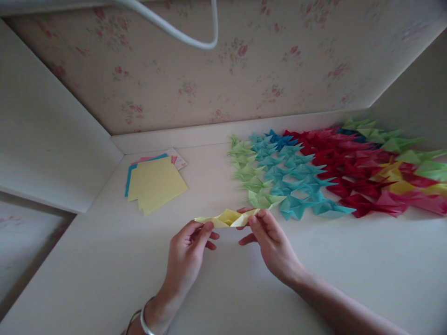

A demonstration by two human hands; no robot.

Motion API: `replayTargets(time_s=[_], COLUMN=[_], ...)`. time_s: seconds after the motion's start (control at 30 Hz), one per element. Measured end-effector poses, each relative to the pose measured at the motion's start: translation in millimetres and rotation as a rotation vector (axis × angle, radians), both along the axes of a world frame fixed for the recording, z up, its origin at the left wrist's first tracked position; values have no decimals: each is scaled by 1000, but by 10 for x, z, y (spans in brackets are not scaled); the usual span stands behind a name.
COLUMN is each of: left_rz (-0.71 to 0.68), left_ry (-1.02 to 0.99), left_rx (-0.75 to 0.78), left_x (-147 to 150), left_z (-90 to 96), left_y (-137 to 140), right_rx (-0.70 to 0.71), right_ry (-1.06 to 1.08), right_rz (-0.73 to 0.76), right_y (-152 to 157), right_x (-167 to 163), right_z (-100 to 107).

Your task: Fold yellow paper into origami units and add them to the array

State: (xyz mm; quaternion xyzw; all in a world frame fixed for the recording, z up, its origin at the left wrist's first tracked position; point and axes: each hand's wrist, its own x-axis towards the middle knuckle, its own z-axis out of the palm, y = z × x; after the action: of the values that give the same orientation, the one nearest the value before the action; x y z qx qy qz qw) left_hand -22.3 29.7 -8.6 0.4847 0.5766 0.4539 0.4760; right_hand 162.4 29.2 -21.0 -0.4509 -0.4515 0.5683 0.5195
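Observation:
A yellow folded paper boat (228,217) is held up between both hands above the white desk. Its pointed ends stretch left and right, and a raised peak shows in the middle. My left hand (188,251) pinches the left end between thumb and fingers. My right hand (272,242) pinches the right end, its thumb on the near side and some fingers hidden behind the paper. Just beyond my right hand lies a light green folded paper boat (263,199), the nearest of a row.
Rows of folded paper boats fill the right side: turquoise (296,172), red (335,158) and other colours. A stack of yellow paper sheets (159,181) with blue and pink ones lies at the left. A white cable (174,32) hangs before the flowered wall.

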Motion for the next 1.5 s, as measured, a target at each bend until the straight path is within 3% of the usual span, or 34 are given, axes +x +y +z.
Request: replayTargets(time_s=[0.23, 0.43, 0.73, 0.93, 1.13, 1.27, 1.5], left_rz=[-66, -133, -76, -103, -189, -117, -122], left_ry=[108, 142, 70, 49, 237, 304, 446], left_rx=[67, 70, 119, 269, 493, 491, 530], left_x=[-28, -13, 15, 27, -75, -94, -144], left_z=[32, 45, 47, -103, -268, -324, -320], left_y=[-6, 6, 28, 2, 121, 152, 135], right_rx=[32, 102, 28, -12, 48, 99, 117], right_ry=[-52, -243, -370, -403, -468, -569, -637], right_rz=[-56, -106, -36, -67, -14, -40, -50], right_y=[-21, 20, -50, -61, 45, 74, 68], right_x=[44, 81, 191, 233, 233, 230, 292], right_z=[-41, -76, -46, -51, 29, 165, 222])
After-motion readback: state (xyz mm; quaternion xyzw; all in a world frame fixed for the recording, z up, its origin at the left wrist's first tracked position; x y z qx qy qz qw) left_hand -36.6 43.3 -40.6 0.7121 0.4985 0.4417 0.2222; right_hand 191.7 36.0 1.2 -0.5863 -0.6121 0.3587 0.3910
